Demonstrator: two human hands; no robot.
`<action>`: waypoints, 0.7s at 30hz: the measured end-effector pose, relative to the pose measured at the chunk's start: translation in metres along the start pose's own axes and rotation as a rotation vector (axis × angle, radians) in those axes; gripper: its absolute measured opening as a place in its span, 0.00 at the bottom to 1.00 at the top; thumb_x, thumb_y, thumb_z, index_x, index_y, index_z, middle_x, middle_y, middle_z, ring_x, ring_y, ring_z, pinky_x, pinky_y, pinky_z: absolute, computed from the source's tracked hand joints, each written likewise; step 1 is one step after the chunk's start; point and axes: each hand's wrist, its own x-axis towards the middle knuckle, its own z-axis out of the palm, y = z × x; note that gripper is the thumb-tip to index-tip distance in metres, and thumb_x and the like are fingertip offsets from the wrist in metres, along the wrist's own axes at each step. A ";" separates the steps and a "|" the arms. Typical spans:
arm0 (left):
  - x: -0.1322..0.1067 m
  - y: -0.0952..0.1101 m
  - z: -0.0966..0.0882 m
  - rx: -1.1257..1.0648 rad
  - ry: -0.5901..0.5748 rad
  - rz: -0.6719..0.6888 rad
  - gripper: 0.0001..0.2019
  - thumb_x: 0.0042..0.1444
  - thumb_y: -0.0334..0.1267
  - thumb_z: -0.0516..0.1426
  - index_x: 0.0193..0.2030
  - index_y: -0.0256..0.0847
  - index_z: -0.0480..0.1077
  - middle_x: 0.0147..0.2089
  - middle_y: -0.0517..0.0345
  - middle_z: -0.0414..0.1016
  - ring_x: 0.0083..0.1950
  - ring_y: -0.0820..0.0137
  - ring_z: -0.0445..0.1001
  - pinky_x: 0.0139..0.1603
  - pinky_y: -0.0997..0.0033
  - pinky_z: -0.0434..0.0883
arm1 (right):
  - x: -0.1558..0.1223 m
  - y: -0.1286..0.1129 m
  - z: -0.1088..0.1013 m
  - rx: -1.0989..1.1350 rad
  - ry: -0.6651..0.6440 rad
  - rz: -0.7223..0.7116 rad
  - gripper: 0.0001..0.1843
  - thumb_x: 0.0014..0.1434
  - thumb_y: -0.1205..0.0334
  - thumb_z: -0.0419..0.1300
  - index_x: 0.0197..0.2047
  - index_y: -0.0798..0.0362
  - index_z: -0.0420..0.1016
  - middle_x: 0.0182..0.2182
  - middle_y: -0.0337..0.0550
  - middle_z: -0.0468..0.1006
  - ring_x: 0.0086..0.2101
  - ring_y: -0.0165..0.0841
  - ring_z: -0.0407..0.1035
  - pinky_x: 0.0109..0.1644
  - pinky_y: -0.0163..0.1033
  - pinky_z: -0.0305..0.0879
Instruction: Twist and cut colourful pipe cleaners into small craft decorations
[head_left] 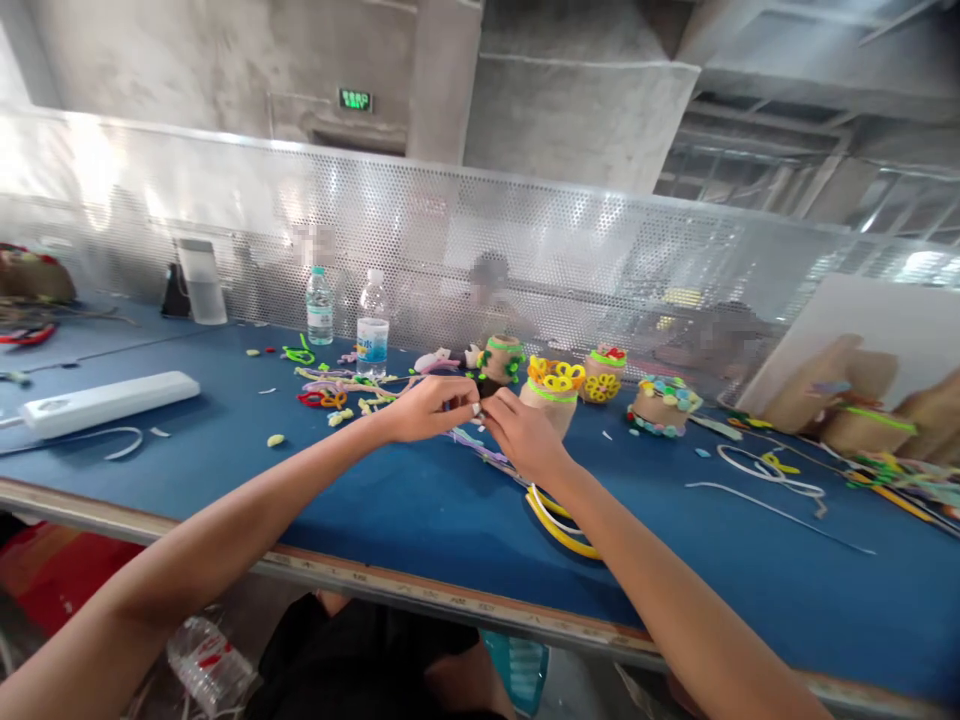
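My left hand and my right hand meet above the middle of the blue table, fingers bent and pinched together. A tiny white bit shows at the fingertips; what they pinch is too small to name. Lavender fuzzy stems lie just below the hands. Close behind my right hand stands a burlap-wrapped jar topped with yellow and orange fuzzy-stem loops. A yellow curved band lies partly under my right forearm.
More decorated jars stand behind: one with green trim, one with a yellow flower, one with pastel pieces. A power strip lies left. Two water bottles stand before the perforated metal screen. White cord lies right.
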 end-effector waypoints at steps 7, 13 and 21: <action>-0.024 0.020 -0.015 0.284 -0.130 0.090 0.08 0.61 0.34 0.47 0.33 0.37 0.63 0.30 0.58 0.65 0.30 0.73 0.63 0.30 0.74 0.59 | 0.003 -0.025 -0.008 -0.193 0.173 -0.314 0.19 0.66 0.58 0.46 0.29 0.57 0.71 0.25 0.45 0.70 0.25 0.33 0.66 0.27 0.36 0.57; -0.063 0.034 -0.020 0.430 -0.192 0.124 0.12 0.64 0.35 0.41 0.36 0.37 0.63 0.32 0.56 0.66 0.29 0.71 0.63 0.27 0.72 0.60 | -0.003 -0.058 -0.009 -0.218 0.162 -0.434 0.15 0.63 0.73 0.46 0.27 0.55 0.66 0.23 0.42 0.68 0.21 0.32 0.62 0.25 0.38 0.51; -0.085 0.033 -0.009 0.611 -0.079 0.353 0.22 0.65 0.46 0.40 0.25 0.37 0.62 0.25 0.58 0.63 0.22 0.71 0.58 0.20 0.69 0.56 | -0.016 -0.082 -0.001 0.004 0.077 -0.456 0.15 0.57 0.81 0.42 0.32 0.55 0.64 0.25 0.43 0.69 0.22 0.33 0.61 0.26 0.38 0.51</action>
